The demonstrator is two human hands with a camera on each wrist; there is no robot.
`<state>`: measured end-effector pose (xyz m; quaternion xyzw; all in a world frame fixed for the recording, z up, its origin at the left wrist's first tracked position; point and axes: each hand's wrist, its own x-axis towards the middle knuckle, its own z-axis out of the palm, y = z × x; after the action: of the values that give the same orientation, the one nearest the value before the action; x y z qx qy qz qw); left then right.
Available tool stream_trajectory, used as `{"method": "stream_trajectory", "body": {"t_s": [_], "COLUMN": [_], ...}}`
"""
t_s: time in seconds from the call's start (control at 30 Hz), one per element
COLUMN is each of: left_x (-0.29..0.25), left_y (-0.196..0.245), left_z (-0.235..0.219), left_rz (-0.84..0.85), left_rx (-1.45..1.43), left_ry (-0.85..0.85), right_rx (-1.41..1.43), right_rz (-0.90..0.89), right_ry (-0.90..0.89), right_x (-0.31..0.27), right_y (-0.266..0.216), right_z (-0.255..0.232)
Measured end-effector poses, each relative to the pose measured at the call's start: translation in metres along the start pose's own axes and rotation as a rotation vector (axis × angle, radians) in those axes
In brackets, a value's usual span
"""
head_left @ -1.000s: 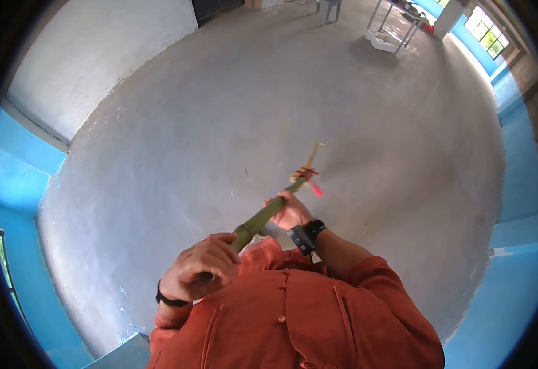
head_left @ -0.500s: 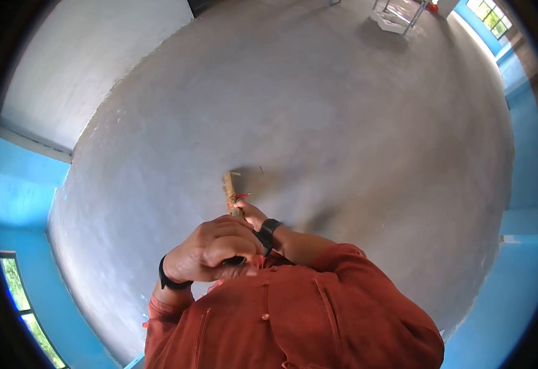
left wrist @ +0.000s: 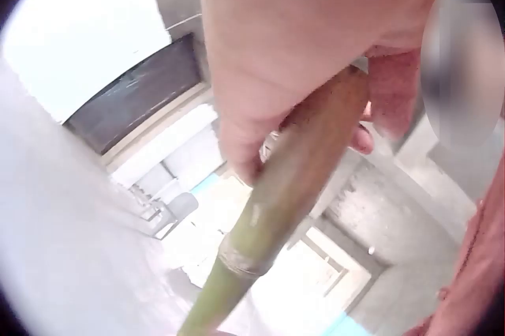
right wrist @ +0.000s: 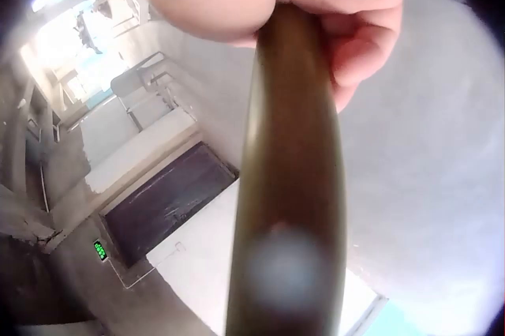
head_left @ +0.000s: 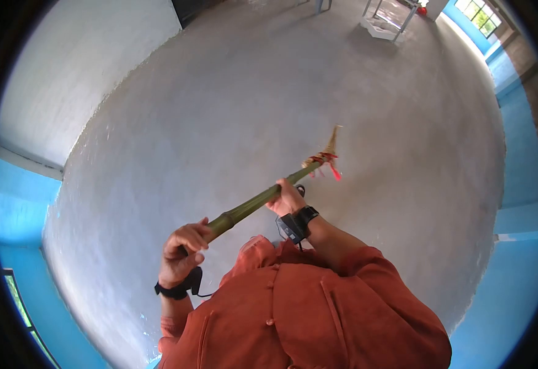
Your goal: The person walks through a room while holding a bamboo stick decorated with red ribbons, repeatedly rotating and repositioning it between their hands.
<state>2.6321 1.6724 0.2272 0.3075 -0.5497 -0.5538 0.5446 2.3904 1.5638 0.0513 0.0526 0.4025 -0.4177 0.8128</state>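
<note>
Above the grey floor (head_left: pixel 219 111), we count one green pole (head_left: pixel 241 212), slanting, two hands on it. Our left hand (head_left: pixel 183 252) has fingers and thumb curled round its near end, partly hiding it; our right hand (head_left: pixel 287 200) grips farther up, short of one straw-coloured tip (head_left: pixel 329 150) tied with red strips (head_left: pixel 335 172). Two black wrist straps, one red jacket (head_left: pixel 306 301), two windows, one at each side. Pole blocks the right wrist view's middle.

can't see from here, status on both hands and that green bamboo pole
Left hand round near end of green bamboo pole. Right hand grips farther up, short of straw-coloured, red-tied tip. Nothing else seen touching it.
</note>
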Motion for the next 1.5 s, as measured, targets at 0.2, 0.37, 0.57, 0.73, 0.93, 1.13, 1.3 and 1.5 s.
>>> {"method": "stream_trajectory", "body": {"t_s": [0.2,0.37,0.57,0.73,0.93,1.13,1.3,1.5], "left_x": [0.088,0.191,0.284,0.336,0.35,0.376,0.415,0.487], "left_y": [0.05,0.013,-0.023,-0.038,-0.071,-0.049,-0.034,-0.062], "left_z": [0.038,0.094,0.112,0.111,0.087,0.11,0.141,0.164], "left_rz": [0.23,0.145,0.025,0.051,-0.17,0.009,0.182,0.32], "left_rx": [0.342,0.581,0.423,0.18,-0.052,0.088,0.145,0.405], "left_ry": [-0.393,-0.578,-0.702,-0.803,-0.387,-0.661,-0.926,-0.987], "right_rx": [0.12,0.11,0.155,0.403,0.32,0.372,0.354,0.266], "right_rz": [0.2,0.297,0.244,-0.028,-0.233,-0.183,-0.047,0.003], "right_ry": [-0.33,-0.294,-0.185,-0.168,0.032,-0.15,-0.351,-0.197], "right_x": [0.054,0.12,0.149,0.102,0.09,0.082,0.103,0.172], "right_y": [-0.01,-0.043,-0.106,-0.201,-0.274,-0.301,-0.309,-0.329], "right_z": [0.067,0.084,0.051,-0.002,0.009,0.028,0.045,0.068]}}
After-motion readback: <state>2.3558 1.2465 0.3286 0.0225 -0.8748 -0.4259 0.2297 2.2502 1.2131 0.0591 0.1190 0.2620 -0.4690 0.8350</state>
